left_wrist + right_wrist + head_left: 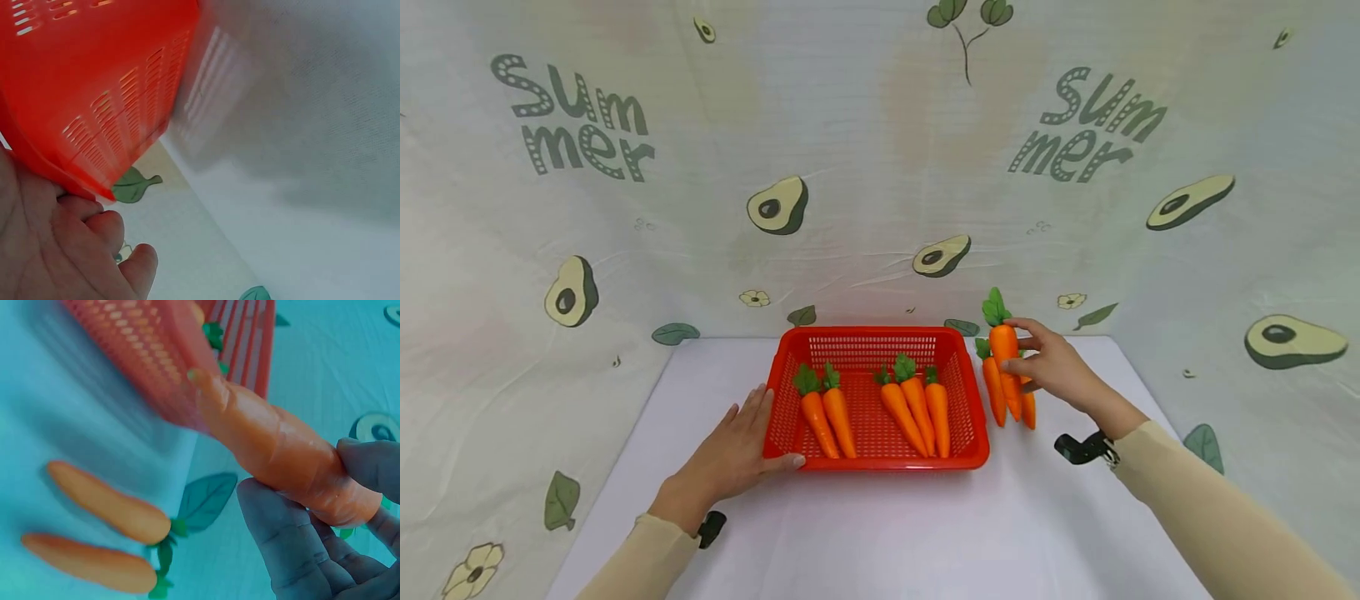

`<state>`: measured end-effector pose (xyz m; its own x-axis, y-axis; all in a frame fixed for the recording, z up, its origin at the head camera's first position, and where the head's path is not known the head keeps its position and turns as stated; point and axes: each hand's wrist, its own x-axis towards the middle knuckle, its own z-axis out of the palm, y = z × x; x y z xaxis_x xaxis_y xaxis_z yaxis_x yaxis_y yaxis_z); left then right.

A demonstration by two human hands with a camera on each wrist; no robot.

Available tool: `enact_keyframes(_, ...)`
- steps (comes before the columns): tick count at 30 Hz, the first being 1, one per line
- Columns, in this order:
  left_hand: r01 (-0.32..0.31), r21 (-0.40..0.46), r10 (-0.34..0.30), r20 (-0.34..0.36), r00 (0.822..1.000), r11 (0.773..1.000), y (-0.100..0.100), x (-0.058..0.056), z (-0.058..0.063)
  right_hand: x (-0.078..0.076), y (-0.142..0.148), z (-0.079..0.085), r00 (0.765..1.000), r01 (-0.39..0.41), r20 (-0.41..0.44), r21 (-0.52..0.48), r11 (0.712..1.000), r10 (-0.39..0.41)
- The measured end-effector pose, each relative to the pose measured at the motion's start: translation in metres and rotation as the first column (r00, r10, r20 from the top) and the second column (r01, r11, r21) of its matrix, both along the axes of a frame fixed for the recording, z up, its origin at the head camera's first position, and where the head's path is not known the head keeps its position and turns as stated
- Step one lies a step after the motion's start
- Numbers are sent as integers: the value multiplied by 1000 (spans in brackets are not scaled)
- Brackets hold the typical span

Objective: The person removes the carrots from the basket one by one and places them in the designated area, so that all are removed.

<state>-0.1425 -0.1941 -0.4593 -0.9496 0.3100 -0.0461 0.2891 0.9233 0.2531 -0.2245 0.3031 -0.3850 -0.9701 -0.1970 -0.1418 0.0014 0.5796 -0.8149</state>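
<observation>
On white table (887, 533), at centre: red perforated basket (887, 463) containing five carrots, green tops toward far wall of basket. Left side of basket: pair of carrots (818, 423), lying side by side. Right side of basket: group of three carrots (919, 414), tips toward near wall. Just right of basket: carrot (1002, 348) pinched in right hand (1051, 367), between thumb and fingers, near leafy end. Green top uppermost in head view, pointed tip toward near side of table; contact between tip and table not determinable. Below held carrot: two loose carrots (995, 392) lying on table, partly covered in head view, side by side and apart in right wrist view. At left end of basket: left hand (733, 450) released, fingers extended along left rim, thumb laid over near rim at corner, palm side touching basket. On both wrists: black wrist units (1082, 448), just beyond cuffs of beige sleeves (1217, 517). Behind table: pale fabric (850, 100) printed with avocados, leaves and lettering "Summer".
</observation>
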Motion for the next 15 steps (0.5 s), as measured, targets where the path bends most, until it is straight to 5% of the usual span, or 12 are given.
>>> enact_keyframes(15,-11,13,11,5,1000,1000,1,1,-1,-16,60,-31,995,100,4,187,977,-103)
